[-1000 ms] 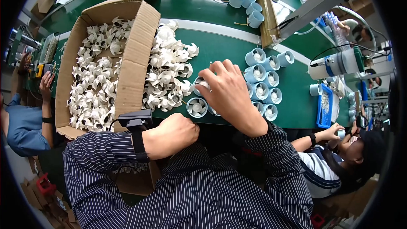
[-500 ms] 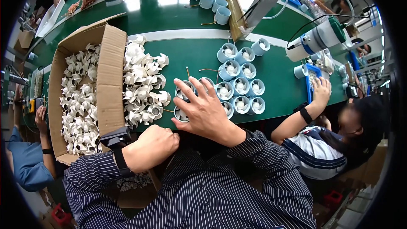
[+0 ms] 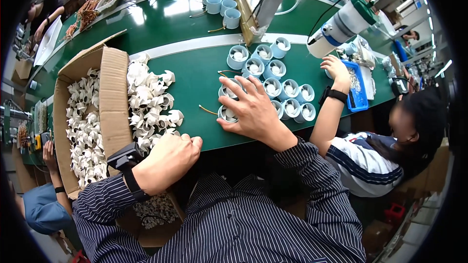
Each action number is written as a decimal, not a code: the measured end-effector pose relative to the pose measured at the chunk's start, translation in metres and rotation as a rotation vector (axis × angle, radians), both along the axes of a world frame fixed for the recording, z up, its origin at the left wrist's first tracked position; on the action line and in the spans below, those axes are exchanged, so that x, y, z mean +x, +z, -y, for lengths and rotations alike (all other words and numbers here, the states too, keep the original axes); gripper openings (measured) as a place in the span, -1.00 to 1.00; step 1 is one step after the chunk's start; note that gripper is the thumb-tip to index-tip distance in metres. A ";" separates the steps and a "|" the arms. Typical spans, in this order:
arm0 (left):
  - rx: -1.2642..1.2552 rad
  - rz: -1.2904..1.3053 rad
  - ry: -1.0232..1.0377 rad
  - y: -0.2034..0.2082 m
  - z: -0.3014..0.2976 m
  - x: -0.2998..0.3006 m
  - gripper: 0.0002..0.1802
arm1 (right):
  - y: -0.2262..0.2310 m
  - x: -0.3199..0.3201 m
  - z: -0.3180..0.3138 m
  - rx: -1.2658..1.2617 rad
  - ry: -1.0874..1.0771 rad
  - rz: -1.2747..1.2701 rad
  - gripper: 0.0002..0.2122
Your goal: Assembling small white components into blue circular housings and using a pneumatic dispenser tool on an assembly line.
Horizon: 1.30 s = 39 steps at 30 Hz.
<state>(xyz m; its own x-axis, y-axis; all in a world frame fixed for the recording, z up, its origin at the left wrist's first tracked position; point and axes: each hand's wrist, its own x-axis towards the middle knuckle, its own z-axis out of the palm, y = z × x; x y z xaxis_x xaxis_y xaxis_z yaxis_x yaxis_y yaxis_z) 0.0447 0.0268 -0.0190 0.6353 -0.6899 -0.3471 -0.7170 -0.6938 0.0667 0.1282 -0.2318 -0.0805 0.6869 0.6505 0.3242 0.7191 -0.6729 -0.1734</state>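
Observation:
My right hand spreads its fingers over the near left end of a group of light blue cup-shaped fan housings with white fan wheels inside. Its thumb and fingertips touch the two leftmost housings, and the palm hides others. Thin wires stick out to their left. My left hand is closed in a fist at the table's front edge, just below a pile of loose white fan wheels. Whatever its fingers may hold is hidden.
A cardboard box of white fan wheels stands at left. More blue housings stand across the table, left of a metal post. At right, a co-worker's hand is beside a blue tray, under a hanging white cylinder with green cap.
My right hand has pushed the near housings rightward, widening the gap from the pile. My left hand stays a fist near the edge. The co-worker's hand has moved off the blue tray. The view has shifted.

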 end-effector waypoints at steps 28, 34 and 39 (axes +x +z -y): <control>-0.160 0.026 -0.089 0.038 0.029 0.028 -0.81 | 0.027 -0.042 0.074 0.399 -0.474 0.068 -0.54; -0.067 0.052 0.179 0.014 0.060 0.111 0.27 | -0.001 -0.090 0.124 0.350 -1.015 0.063 -0.23; -0.078 0.061 0.257 -0.033 0.074 0.159 0.71 | -0.024 -0.095 0.121 0.310 -1.037 -0.083 0.17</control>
